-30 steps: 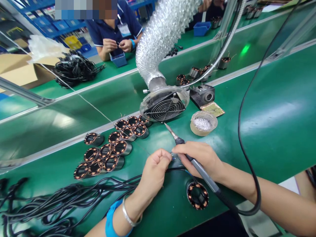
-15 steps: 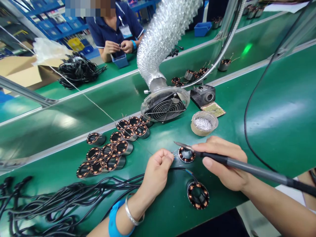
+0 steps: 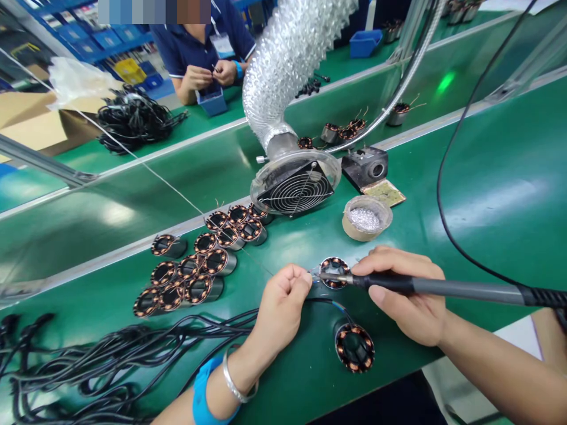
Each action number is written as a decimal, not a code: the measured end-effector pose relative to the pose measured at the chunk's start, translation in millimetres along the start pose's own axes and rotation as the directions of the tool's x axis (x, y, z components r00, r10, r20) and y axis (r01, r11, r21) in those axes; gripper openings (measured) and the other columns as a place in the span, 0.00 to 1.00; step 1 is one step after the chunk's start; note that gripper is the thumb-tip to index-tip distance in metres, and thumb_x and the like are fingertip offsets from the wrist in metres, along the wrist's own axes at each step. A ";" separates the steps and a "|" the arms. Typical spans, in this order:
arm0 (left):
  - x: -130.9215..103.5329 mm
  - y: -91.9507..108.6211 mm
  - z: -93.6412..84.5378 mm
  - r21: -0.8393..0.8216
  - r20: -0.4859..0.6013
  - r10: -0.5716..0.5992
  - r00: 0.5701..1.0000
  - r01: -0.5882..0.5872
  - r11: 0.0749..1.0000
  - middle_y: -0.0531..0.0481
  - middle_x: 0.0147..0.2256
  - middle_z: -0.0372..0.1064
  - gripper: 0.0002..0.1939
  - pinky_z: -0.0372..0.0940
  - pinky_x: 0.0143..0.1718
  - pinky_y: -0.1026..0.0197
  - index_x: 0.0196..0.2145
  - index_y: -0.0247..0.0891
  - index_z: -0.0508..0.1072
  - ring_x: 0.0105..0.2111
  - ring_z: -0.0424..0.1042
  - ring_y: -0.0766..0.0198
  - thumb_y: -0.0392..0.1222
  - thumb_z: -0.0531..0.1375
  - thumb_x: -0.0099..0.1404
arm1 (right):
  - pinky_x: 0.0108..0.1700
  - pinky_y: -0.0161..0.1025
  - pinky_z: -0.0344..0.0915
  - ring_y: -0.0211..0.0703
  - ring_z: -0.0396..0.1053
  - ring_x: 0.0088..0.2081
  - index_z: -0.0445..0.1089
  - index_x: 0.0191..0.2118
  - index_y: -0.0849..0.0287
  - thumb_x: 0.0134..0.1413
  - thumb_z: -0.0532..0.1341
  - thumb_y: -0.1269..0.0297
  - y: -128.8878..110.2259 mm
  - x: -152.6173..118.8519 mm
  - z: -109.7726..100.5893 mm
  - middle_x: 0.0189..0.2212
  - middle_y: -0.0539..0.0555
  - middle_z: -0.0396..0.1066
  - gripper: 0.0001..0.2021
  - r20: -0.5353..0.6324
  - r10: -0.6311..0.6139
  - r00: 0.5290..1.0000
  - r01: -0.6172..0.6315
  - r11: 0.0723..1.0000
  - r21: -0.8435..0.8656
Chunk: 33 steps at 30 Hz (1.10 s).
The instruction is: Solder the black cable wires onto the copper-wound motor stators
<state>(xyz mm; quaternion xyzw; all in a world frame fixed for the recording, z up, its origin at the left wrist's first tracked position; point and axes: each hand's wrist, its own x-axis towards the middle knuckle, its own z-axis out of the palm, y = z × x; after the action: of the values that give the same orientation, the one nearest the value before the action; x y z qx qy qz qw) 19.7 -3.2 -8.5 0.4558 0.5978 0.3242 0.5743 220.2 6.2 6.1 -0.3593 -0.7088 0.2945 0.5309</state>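
My right hand [image 3: 405, 292] is closed around the handle of a soldering iron [image 3: 425, 285], whose tip points left. That tip lies over a copper-wound motor stator [image 3: 335, 265], close to the fingertips of my left hand [image 3: 286, 295]. Thin wires [image 3: 315, 275] are pinched between my left thumb and index finger, beside the stator's left edge. Nearer to me, a second stator [image 3: 354, 348] rests on the bench with a black cable [image 3: 325, 300] leading to it. Smoke or glare blurs the middle of the first stator.
Several stators [image 3: 195, 265] stand in a group on the left, above a bundle of black cables [image 3: 110, 354]. A fume extractor [image 3: 296, 188] hangs over the bench. Right of it are a soldering iron stand [image 3: 365, 165] and a round tub [image 3: 367, 218]. Across the bench sits a co-worker [image 3: 208, 59].
The soldering iron has swung level and its tip has come down to the wires at my left fingertips. My left hand keeps its pinch. The whole view has shifted slightly.
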 end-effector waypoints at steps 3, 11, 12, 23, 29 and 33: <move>0.1 0.1 -0.5 0.014 0.015 0.010 1.000 -0.010 1.000 0.62 0.18 0.46 0.15 0.43 0.20 0.67 0.25 0.39 0.63 0.18 0.43 0.71 0.51 0.57 0.62 | 0.21 0.36 0.58 0.37 0.61 0.19 0.73 0.37 0.59 0.50 0.57 0.72 -3.4 -1.3 1.1 0.21 0.50 0.68 0.09 0.039 -0.035 0.999 0.035 0.999 -0.018; -0.5 2.7 -0.3 0.031 0.018 0.021 1.000 -0.021 0.999 0.62 0.18 0.45 0.15 0.44 0.20 0.66 0.26 0.39 0.63 0.19 0.43 0.71 0.51 0.56 0.63 | 0.21 0.38 0.53 0.38 0.57 0.18 0.72 0.39 0.59 0.46 0.55 0.74 -5.4 -4.8 8.3 0.19 0.49 0.63 0.13 0.082 -0.288 0.954 0.294 0.953 -0.074; -0.8 2.7 -0.2 0.034 0.017 0.021 1.000 -0.022 0.999 0.62 0.18 0.45 0.14 0.44 0.20 0.66 0.26 0.39 0.63 0.19 0.43 0.71 0.51 0.56 0.63 | 0.21 0.39 0.54 0.38 0.57 0.18 0.72 0.39 0.59 0.46 0.55 0.74 -4.8 -4.9 8.6 0.19 0.50 0.63 0.14 0.086 -0.304 0.949 0.311 0.947 -0.076; 0.4 -0.2 -0.2 0.061 0.021 0.019 1.000 -0.021 0.998 0.62 0.18 0.46 0.14 0.43 0.20 0.66 0.26 0.39 0.62 0.19 0.43 0.70 0.50 0.55 0.64 | 0.22 0.39 0.55 0.37 0.58 0.18 0.73 0.37 0.63 0.47 0.55 0.74 -3.0 -5.2 6.9 0.19 0.50 0.63 0.12 -0.001 -0.264 0.965 0.264 0.964 -0.034; -0.7 2.2 -0.1 0.058 0.021 0.026 0.999 -0.027 0.998 0.62 0.18 0.46 0.14 0.43 0.20 0.66 0.25 0.39 0.62 0.19 0.43 0.70 0.50 0.55 0.63 | 0.23 0.39 0.56 0.38 0.60 0.20 0.74 0.39 0.63 0.47 0.56 0.74 -2.8 -7.6 6.3 0.20 0.51 0.65 0.13 0.006 -0.239 0.971 0.239 0.971 -0.031; -1.6 1.2 0.0 0.043 0.025 0.022 0.999 -0.023 0.999 0.62 0.18 0.45 0.14 0.43 0.20 0.66 0.26 0.39 0.61 0.19 0.43 0.70 0.50 0.55 0.64 | 0.25 0.40 0.61 0.40 0.64 0.23 0.73 0.43 0.62 0.48 0.57 0.74 -0.3 -7.9 5.7 0.24 0.53 0.68 0.15 -0.025 -0.266 0.964 0.264 0.963 -0.052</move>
<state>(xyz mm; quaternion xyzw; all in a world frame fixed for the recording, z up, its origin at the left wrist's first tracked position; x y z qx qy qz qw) 19.7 -4.2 -6.8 0.4787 0.5922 0.3120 0.5682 216.0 -0.6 0.6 -0.2786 -0.7489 0.1978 0.5678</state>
